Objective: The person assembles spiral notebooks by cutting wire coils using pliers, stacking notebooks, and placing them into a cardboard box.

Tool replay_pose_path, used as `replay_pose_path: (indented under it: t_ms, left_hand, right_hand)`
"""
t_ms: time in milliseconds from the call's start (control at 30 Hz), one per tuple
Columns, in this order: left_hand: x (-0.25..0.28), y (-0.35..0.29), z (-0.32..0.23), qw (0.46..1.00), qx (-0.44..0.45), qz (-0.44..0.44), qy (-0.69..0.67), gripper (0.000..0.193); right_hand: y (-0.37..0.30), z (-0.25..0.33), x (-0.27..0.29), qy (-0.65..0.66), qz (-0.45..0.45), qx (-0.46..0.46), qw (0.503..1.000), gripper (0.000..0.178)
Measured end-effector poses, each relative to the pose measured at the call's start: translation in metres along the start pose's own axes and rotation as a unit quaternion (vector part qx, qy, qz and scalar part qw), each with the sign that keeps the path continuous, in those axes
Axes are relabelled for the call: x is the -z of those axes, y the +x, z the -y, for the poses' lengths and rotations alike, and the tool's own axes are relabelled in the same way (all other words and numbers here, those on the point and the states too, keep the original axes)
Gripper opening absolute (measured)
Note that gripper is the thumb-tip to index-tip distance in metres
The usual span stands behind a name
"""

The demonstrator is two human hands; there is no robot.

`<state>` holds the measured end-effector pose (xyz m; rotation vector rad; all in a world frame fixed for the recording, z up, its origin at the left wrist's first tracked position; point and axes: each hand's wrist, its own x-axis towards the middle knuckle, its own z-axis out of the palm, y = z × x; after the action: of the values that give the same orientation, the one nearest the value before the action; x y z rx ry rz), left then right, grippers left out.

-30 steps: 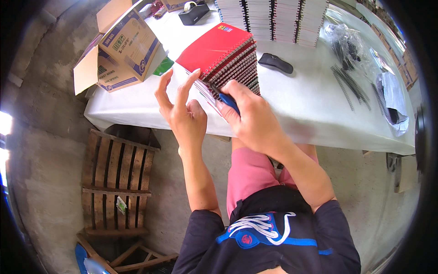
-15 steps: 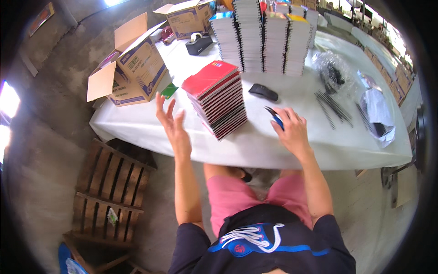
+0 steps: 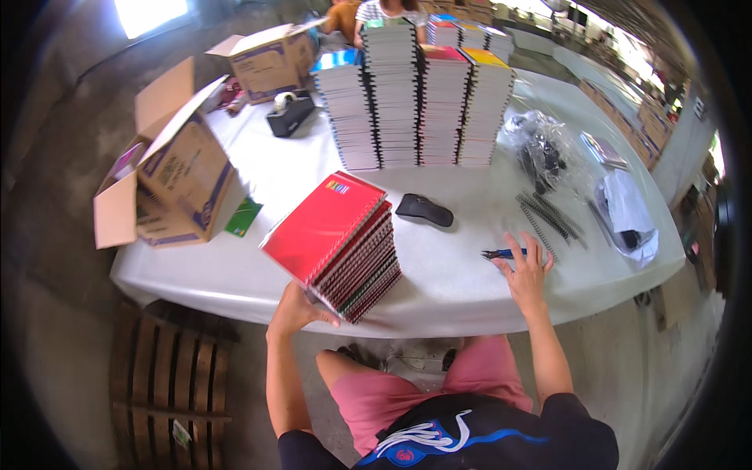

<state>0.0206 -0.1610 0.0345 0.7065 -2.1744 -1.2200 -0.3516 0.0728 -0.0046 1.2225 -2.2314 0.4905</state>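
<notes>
My left fingers [image 3: 323, 316] touch the red-topped spiral-notebook stack [image 3: 337, 235] just beyond them; my right fingers [image 3: 533, 249] curl at blue-handled pliers [image 3: 499, 254] over the bench [image 3: 462, 290]. From here, I cannot tell whether either grips.

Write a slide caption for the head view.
Left hand against a red-topped notebook stack, right hand at blue-handled pliers.

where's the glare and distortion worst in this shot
In the head view, the bright rectangle at upper left is washed out to white; in the head view, the white table's front edge bows from the fisheye lens; also in the head view, the clear plastic bag glints.
</notes>
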Motion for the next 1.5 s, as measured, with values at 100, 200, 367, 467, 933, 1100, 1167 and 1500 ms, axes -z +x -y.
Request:
replay_pose_path:
  t_ms: [100,200,367,467,933,1100,1167,1500]
  left_hand:
    - [0.009,0.000,0.032,0.998,0.024,0.058,0.012,0.082]
    - [0.001,-0.024,0.102,0.998,0.024,0.019,-0.047,0.060]
    - [-0.009,-0.030,0.105,0.998,-0.007,0.008,-0.060,0.055]
    - [-0.006,-0.015,0.086,0.999,-0.038,0.035,-0.002,0.056]
    - [-0.059,0.011,0.042,0.984,-0.001,-0.035,0.173,0.070]
    - [-0.077,0.044,0.040,0.990,0.033,-0.073,0.116,0.060]
    - [-0.082,0.049,0.045,0.992,0.048,-0.045,0.110,0.056]
    - [-0.052,0.084,0.024,0.995,0.011,0.095,0.016,0.052]
  right_hand:
    - [-0.001,0.003,0.003,-0.048,-0.028,-0.045,0.997,0.051]
    - [-0.001,0.000,0.000,-0.011,0.036,-0.110,0.993,0.048]
    - [0.004,-0.004,0.009,0.035,0.089,-0.159,0.983,0.038]
    - [0.005,-0.001,0.006,0.041,0.067,-0.178,0.981,0.030]
    - [0.013,0.003,0.005,0.041,0.072,-0.209,0.974,0.021]
    - [0.010,0.002,0.007,0.054,0.048,-0.223,0.972,0.019]
    - [0.014,0.005,0.009,0.059,0.046,-0.213,0.974,0.019]
    - [0.013,0.003,0.014,0.021,0.054,-0.204,0.977,0.036]
